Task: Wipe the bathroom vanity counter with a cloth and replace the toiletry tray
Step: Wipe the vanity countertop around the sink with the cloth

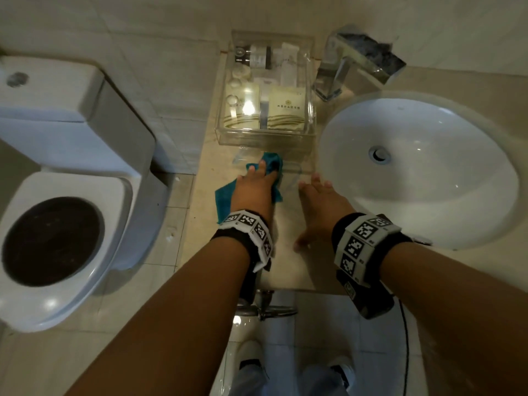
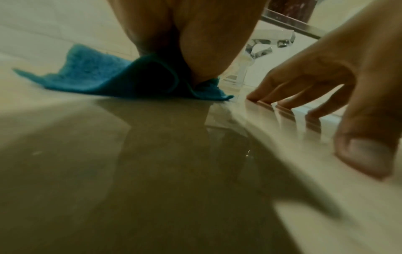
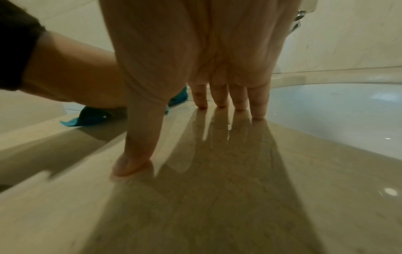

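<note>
Our left hand [image 1: 254, 190] lies palm down on the teal cloth [image 1: 224, 200], fingers stretched forward and pressing it flat against the desk [image 1: 200, 178]; the cloth bunches beyond the fingertips at twelve o'clock and spreads out from under the palm toward eight o'clock. Just beside it, at three o'clock, our right hand [image 1: 320, 207] holds nothing: its fingers [image 3: 239, 99] are straight and spread, their tips touching the glossy desk, and the thumb [image 3: 135, 154] is planted apart toward the near edge. Both wrists wear black bands with printed marker squares. At twelve o'clock from the left hand, near the cloth's far edge, stands the clear toiletry tray [image 1: 225, 138], resting on the desk against the wall and filled with small bottles and packets. The white sink [image 1: 428, 224] sits at three o'clock from the right hand, the chrome tap [image 1: 337, 75] at one o'clock, and the toilet [image 1: 57, 195] well apart at nine o'clock.
</note>
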Motion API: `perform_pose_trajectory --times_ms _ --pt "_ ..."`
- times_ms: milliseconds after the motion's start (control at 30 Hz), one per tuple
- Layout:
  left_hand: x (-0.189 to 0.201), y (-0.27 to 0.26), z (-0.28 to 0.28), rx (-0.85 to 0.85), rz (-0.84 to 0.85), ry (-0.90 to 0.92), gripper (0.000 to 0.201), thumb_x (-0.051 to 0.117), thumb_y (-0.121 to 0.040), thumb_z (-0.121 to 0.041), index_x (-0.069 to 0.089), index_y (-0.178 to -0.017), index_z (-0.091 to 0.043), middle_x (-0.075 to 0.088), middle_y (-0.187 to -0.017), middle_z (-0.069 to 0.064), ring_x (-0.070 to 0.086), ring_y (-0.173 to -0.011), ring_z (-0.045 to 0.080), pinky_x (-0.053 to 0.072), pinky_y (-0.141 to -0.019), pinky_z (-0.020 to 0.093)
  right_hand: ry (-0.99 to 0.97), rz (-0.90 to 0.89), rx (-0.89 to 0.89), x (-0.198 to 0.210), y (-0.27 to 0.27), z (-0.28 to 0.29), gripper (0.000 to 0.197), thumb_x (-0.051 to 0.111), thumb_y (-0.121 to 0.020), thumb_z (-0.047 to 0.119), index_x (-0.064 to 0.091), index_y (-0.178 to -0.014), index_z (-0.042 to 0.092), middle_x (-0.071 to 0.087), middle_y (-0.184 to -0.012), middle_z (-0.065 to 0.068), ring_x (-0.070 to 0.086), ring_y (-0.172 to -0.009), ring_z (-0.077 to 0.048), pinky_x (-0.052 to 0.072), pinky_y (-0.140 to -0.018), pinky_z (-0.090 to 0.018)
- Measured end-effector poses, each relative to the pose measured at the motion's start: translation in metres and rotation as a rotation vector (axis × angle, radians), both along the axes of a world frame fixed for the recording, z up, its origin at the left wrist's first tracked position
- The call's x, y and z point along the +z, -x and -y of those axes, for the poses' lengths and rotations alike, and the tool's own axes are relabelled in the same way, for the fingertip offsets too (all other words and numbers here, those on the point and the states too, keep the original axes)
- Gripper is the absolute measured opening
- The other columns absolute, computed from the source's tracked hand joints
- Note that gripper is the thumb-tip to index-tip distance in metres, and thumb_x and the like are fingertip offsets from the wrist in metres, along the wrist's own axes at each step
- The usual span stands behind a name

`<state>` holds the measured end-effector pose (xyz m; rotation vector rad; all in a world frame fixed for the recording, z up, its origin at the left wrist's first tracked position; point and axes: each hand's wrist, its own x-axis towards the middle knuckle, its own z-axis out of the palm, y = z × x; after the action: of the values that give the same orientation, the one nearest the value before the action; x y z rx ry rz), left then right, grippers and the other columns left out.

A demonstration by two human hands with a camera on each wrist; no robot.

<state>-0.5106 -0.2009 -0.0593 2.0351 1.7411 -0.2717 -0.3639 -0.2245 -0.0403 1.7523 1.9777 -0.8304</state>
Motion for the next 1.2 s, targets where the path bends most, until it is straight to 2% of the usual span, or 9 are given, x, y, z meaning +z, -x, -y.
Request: perform_pose_trajectory --times_ms 233,400,600,700,800,900,967,1067,1200 --pt "-0.004 -0.018 0.045 -0.095 0.033 0.023 0.061 0.048 -0.094 -0.010 0.024 -0.149 -0.022 0.000 -0.160 0.007 0.008 -0.146 0.028 0.011 -0.118 0.042 -0.027 -0.025 -0.001 -0.004 0.001 0.000 0.138 0.088 -0.045 0.050 0.002 -0.149 0.023 -0.008 -0.158 -0.010 -0.002 -0.146 -0.033 0.015 -0.119 -0.045" --pt "-0.005 -0.003 0.037 -0.109 0.137 0.025 0.061 0.045 -0.094 -0.002 0.027 -0.148 -0.022 0.004 -0.160 0.004 0.012 -0.146 0.025 0.011 -0.119 0.037 -0.016 -0.062 -0.059 -0.002 -0.019 0.021 0.133 0.082 -0.059 0.050 -0.007 -0.149 0.011 -0.009 -0.159 -0.009 -0.002 -0.147 -0.023 0.007 -0.119 -0.033" --pt "-0.002 -0.011 0.011 -0.083 -0.020 0.041 0.070 0.054 -0.091 -0.008 0.019 -0.150 -0.019 -0.001 -0.160 0.010 0.010 -0.146 0.030 0.017 -0.117 0.042 -0.015 -0.077 -0.052 -0.005 -0.027 0.025 0.128 0.083 -0.060 0.044 -0.002 -0.150 0.013 -0.010 -0.159 -0.007 -0.002 -0.147 -0.022 0.007 -0.118 -0.029" --pt "-0.003 -0.028 0.017 -0.182 -0.048 0.055 0.066 0.052 -0.093 -0.014 0.019 -0.150 -0.020 -0.001 -0.160 0.011 0.010 -0.145 0.034 0.022 -0.115 0.045 -0.016 -0.052 -0.031 -0.002 -0.026 0.025 0.129 0.082 -0.060 0.047 -0.003 -0.150 0.013 -0.010 -0.159 -0.007 -0.002 -0.147 -0.023 0.007 -0.118 -0.030" --pt "-0.008 -0.042 0.037 -0.269 0.006 0.062 0.060 0.046 -0.096 -0.014 0.020 -0.150 -0.023 -0.001 -0.160 0.008 0.008 -0.146 0.030 0.016 -0.117 0.045 -0.014 -0.040 -0.026 -0.001 -0.024 0.023 0.131 0.083 -0.058 0.048 -0.003 -0.150 0.012 -0.009 -0.159 -0.009 0.000 -0.147 -0.024 0.008 -0.118 -0.031" --pt "-0.009 -0.033 0.032 -0.221 0.110 0.049 0.057 0.047 -0.096 -0.012 0.027 -0.148 -0.023 0.005 -0.160 0.006 0.012 -0.146 0.027 0.014 -0.118 0.039 -0.015 -0.027 -0.025 0.000 -0.022 0.021 0.132 0.084 -0.057 0.047 -0.003 -0.150 0.012 -0.009 -0.159 -0.008 0.000 -0.147 -0.024 0.009 -0.118 -0.032" --pt "-0.008 -0.022 0.016 -0.092 0.166 0.014 0.055 0.049 -0.096 -0.013 0.032 -0.147 -0.021 0.012 -0.159 0.007 0.020 -0.144 0.028 0.016 -0.118 0.036 -0.015 -0.024 -0.025 -0.001 -0.023 0.021 0.130 0.083 -0.058 0.047 -0.003 -0.150 0.012 -0.010 -0.159 -0.007 -0.001 -0.147 -0.023 0.009 -0.118 -0.032" --pt "-0.005 -0.011 -0.008 -0.033 0.069 0.001 0.068 0.059 -0.089 -0.007 0.028 -0.148 -0.019 0.007 -0.159 0.009 0.017 -0.144 0.030 0.020 -0.116 0.041 -0.017 -0.044 -0.021 -0.003 -0.026 0.022 0.129 0.083 -0.060 0.046 -0.003 -0.150 0.013 -0.010 -0.159 -0.007 -0.001 -0.147 -0.023 0.009 -0.118 -0.030" --pt "0.000 -0.021 -0.019 -0.066 -0.021 -0.014 0.073 0.057 -0.087 -0.005 0.022 -0.150 -0.019 0.002 -0.160 0.011 0.012 -0.145 0.032 0.022 -0.115 0.045 -0.019 -0.057 -0.022 -0.003 -0.027 0.020 0.129 0.083 -0.060 0.044 -0.003 -0.150 0.013 -0.010 -0.159 -0.007 -0.001 -0.147 -0.024 0.009 -0.118 -0.030"
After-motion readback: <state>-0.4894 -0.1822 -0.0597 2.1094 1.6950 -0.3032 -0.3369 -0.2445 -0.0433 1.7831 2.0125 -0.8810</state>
